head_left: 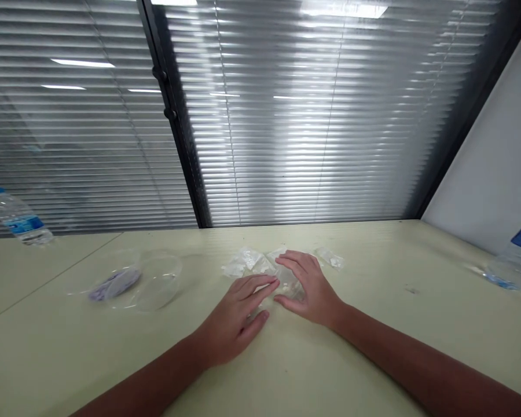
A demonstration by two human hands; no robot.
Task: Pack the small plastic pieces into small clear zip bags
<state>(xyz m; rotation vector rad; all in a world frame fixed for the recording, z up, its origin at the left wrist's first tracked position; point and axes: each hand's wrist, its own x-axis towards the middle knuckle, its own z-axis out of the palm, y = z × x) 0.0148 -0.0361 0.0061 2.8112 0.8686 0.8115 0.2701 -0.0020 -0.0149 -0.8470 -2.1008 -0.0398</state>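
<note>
1. Head view, left hand (pixel 234 321): we find it low over the table (pixel 356 370), reaching inward. The fingers lie stretched out and close together, with the thumb apart below; we see nothing pinched.
2. Head view, right hand (pixel 308 289): the fingers bend and the thumb stands away from them, leaving a gap. We judge that this curve is shaped to go around something loose rather than to grip it. Whether the fingertips press on the plastic, we cannot tell.
3. Head view, clear plastic pieces (pixel 247 263): these lie crumpled in the middle of the table, nearer its far edge, just beyond and partly behind the hands. The spot suits both arms equally, which in our judgement explains the even reach. A small clear piece (pixel 331 258) lies just to the right of the right hand.
4. Head view, left part of the table: a purple item (pixel 115 284) lies with clear round plastic (pixel 158 282), well apart from the hands; we judge it set aside to leave the middle free.
5. Head view, sides: one bottle (pixel 21 220) is near the table's far left, another (pixel 516 260) by its right edge. Both are beyond the forearms, presumably safe from knocks.
</note>
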